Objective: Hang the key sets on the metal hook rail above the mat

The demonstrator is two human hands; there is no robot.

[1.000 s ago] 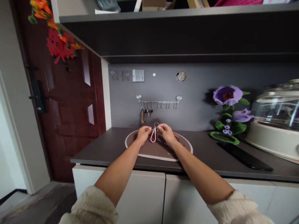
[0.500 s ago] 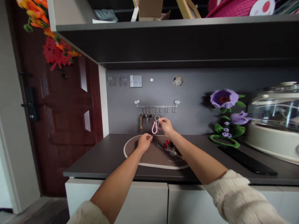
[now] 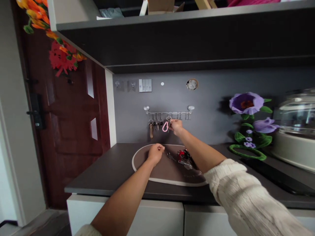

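Observation:
My right hand [image 3: 176, 126] is closed, its fingertips pinching a key ring with a pink loop strap [image 3: 165, 127]. The ring is up at the metal hook rail [image 3: 169, 113] on the grey wall; whether it sits on a hook I cannot tell. Further left on the rail hang several keys [image 3: 157, 125] and a brown key fob [image 3: 151, 130]. My left hand [image 3: 156, 153] hovers low over the brown mat [image 3: 152, 172], fingers curled together; what they hold, if anything, is hidden. On the mat lies a pile of keys with a red piece [image 3: 181, 155], partly behind my right forearm.
Purple fabric flowers [image 3: 246, 101] with a green ring base stand at the right, beside a dark flat object [image 3: 278, 177] and a white appliance with a clear cover [image 3: 292, 141]. A shelf [image 3: 172, 39] overhangs the counter [image 3: 103, 170]. A dark red door [image 3: 66, 137] is at the left.
My right hand has raised the key ring to the rail, and the pink strap now tilts. My left hand stays low over the mat. The whole view has shifted slightly.

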